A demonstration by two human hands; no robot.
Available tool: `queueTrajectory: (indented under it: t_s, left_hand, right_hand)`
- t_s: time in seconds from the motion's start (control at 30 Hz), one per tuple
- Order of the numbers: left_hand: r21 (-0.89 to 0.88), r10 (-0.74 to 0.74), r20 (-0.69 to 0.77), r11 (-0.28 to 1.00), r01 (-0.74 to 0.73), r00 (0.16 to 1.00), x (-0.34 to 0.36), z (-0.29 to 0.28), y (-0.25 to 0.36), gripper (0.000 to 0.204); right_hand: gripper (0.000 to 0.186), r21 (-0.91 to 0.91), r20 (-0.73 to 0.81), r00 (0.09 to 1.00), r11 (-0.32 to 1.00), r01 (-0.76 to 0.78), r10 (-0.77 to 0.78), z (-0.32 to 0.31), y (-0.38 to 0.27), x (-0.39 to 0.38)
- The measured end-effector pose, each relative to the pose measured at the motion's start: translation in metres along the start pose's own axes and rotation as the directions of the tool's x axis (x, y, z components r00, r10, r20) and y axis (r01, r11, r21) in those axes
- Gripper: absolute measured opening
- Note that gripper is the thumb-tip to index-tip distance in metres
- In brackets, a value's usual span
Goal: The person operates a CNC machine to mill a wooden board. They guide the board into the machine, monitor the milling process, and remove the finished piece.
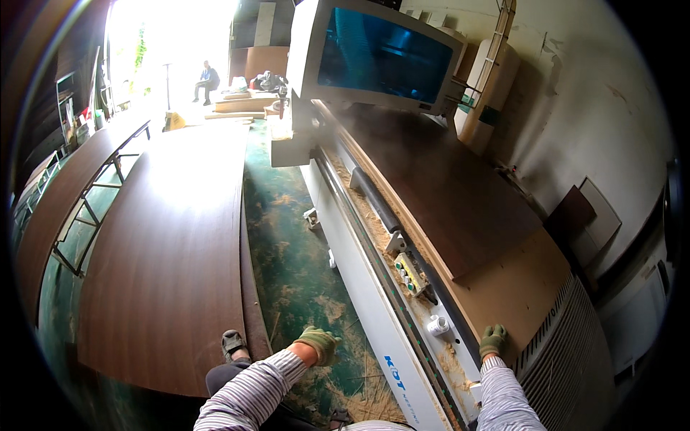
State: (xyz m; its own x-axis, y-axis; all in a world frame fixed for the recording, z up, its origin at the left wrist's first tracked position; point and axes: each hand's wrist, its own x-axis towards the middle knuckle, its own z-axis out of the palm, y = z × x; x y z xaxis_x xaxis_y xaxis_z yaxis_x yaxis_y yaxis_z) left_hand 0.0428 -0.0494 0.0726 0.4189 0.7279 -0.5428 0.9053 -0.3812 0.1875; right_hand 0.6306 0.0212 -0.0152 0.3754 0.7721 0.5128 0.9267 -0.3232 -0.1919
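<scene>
Far left: long dark brown panels (162, 251) stacked low on the green floor (287, 251), near edge cut off by the striped sleeve. Left hand (318, 343), green glove, hangs over sawdust on floor, fingers curled loosely, holding nothing; fingertips hard to see. Right hand (492, 340), gloved, pressed flat w/ fingers together on the bare chipboard (528, 287) of the machine bed. Dark panel (438, 187) lies further up; gantry (381, 54) hides its far end.

We look down from head height along the woodworking machine (402, 215), its bed close below us, the workshop doorway (172, 50) far ahead.
</scene>
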Motion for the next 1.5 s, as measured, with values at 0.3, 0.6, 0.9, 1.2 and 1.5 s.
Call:
queueTrajectory:
  t_s: [0.3,0.6,0.9,1.2,1.5]
  left_hand:
    - [0.0,-0.006,0.008,1.0,0.006,1.0,0.003,0.002,0.0,0.06]
    - [0.011,-0.009,0.031,1.0,0.009,0.999,0.004,-0.001,0.001,0.059]
    - [-0.004,-0.006,-0.019,1.0,0.006,1.0,0.004,0.0,0.001,0.058]
    - [-0.001,0.004,-0.024,1.0,-0.004,1.0,0.005,-0.003,-0.002,0.057]
    - [0.023,0.008,-0.023,1.0,-0.008,1.0,0.007,-0.01,-0.002,0.054]
  right_hand:
    - [0.04,-0.088,0.127,0.991,0.995,-0.041,0.052,-0.023,-0.023,0.002]
    - [0.041,-0.114,0.11,0.993,0.993,-0.024,0.037,-0.025,-0.026,0.0]
    - [0.036,-0.103,0.061,0.998,0.995,-0.016,0.022,-0.02,-0.024,-0.001]
    - [0.04,-0.098,0.057,0.998,0.995,-0.025,0.03,-0.012,-0.018,-0.001]
    - [0.038,-0.084,0.058,0.998,0.996,-0.014,0.019,-0.016,-0.022,-0.002]
